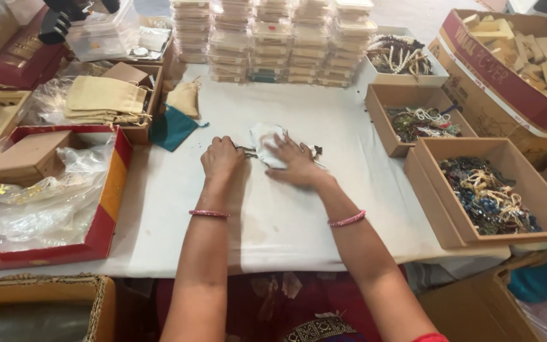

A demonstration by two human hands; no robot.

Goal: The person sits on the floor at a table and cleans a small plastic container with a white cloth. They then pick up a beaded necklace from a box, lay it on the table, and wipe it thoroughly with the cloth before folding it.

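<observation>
A small white cloth pouch [266, 135] lies in the middle of the white table [273, 215]. My right hand [295, 161] presses flat on the pouch with fingers spread. My left hand [220, 157] is closed beside it, pinching a dark cord [248, 151] that runs from the pouch's left side. Another dark bit [317, 151] sticks out on the right of the pouch. Both wrists wear pink bangles.
Cardboard boxes of beaded jewellery [485, 190] [420, 121] stand on the right. Stacks of clear plastic boxes [273, 41] line the back. A teal pouch [172, 128] and beige pouches [106, 100] lie at left, near a red-rimmed tray [104, 218] with plastic wrap.
</observation>
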